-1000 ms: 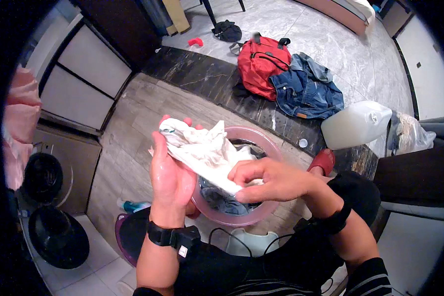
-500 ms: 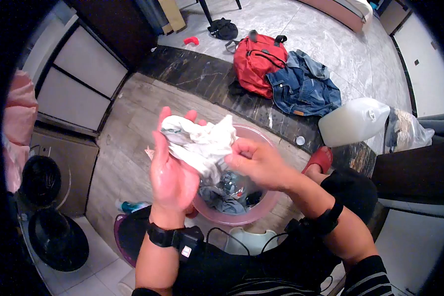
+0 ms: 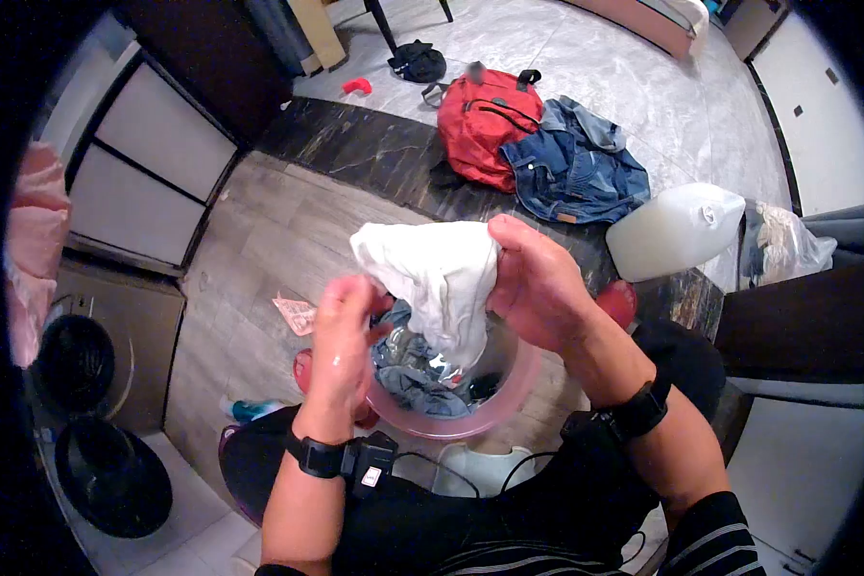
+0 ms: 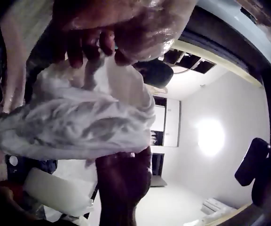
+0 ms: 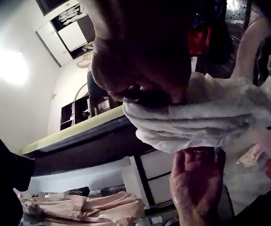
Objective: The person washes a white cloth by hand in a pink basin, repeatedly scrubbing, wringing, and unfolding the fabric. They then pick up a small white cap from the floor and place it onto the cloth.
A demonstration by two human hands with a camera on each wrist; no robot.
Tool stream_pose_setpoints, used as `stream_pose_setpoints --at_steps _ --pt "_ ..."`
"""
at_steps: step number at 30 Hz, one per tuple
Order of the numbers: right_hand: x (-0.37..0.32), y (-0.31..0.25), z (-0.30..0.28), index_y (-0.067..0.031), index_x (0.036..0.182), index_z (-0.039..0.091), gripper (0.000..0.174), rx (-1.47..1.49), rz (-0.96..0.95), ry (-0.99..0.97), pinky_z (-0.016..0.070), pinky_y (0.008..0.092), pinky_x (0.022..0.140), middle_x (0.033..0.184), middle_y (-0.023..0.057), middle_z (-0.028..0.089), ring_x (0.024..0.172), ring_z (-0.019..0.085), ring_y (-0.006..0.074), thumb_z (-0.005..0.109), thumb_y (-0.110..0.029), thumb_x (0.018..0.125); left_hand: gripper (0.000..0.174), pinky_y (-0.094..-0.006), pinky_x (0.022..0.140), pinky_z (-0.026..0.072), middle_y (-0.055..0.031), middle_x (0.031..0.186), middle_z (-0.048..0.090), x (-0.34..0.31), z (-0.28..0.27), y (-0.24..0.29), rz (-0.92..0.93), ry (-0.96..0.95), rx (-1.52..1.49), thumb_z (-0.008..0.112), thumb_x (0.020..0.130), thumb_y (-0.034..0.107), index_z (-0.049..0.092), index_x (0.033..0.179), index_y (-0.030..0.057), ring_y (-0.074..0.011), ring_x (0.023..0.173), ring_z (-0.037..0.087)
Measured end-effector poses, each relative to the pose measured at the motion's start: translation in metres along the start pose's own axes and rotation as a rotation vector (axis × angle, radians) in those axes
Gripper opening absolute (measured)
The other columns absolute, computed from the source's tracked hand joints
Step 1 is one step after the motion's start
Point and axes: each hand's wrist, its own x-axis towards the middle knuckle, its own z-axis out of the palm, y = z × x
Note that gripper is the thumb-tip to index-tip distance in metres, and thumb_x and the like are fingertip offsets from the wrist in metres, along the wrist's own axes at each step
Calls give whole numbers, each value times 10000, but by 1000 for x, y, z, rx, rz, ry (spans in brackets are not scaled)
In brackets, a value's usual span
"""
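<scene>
A wet white cloth (image 3: 437,278) hangs bunched between the two hands, above a pink basin (image 3: 432,427) with dark and grey-blue clothes (image 3: 418,389) in water. At the cloth's left side, the left hand (image 3: 341,346) has bent fingers; the left wrist view shows its fingertips (image 4: 93,47) curled at the edge of the cloth (image 4: 74,127). The right hand (image 3: 547,288) pinches the upper right edge, thumb in front. From the right wrist, the right hand (image 5: 140,56) grips the cloth (image 5: 196,117), and the left palm (image 5: 199,181) faces it from below.
Beyond the basin lie a red bag (image 3: 490,125), a denim garment (image 3: 581,168) and a whitish jug (image 3: 677,230). Red slippers (image 3: 616,303) are beside the basin, a pale stool (image 3: 480,470) stands in front, and black round objects (image 3: 113,475) are at left.
The cloth has moved off the left palm and now hangs spread between the hands. The left fingers have bent and that hand is lower; the right hand has turned and risen.
</scene>
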Motion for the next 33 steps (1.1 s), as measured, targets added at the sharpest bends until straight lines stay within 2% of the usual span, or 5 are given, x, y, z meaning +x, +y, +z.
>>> stream_pose_setpoints --at_steps 6,12,21,25,33 --pt "5 10 -1 -84 979 560 154 80 25 -17 460 355 773 925 55 602 856 582 184 526 -217 910 467 -299 993 386 -62 1251 544 -5 17 -12 140 -334 159 588 922 221 457 1309 -5 -146 1153 505" --pt "3 11 -2 -94 938 556 147 -71 -53 -13 445 283 705 825 9 567 763 544 125 539 -239 921 513 -317 1014 369 -68 1292 519 -13 17 -3 167 -536 149 607 904 174 422 1349 -1 -162 1183 482" --pt "8 22 -12 -94 891 574 204 -277 -113 86 408 247 655 793 -12 559 725 510 97 534 -291 926 177 -248 801 466 -36 979 642 -11 13 2 105 -307 269 640 850 80 635 991 -26 -101 873 585" --pt "17 2 -22 -100 903 581 191 -122 -265 377 396 286 673 797 8 543 727 501 129 548 -287 905 143 -238 757 469 -32 924 642 -14 4 20 137 -126 138 605 884 103 618 978 -4 -91 815 579" --pt "11 -26 -20 -48 906 562 221 -283 -337 459 422 296 608 767 22 547 663 510 129 574 -269 908 246 -273 826 455 -48 998 623 -8 -22 18 248 -109 4 543 943 244 550 1069 33 -122 892 577"
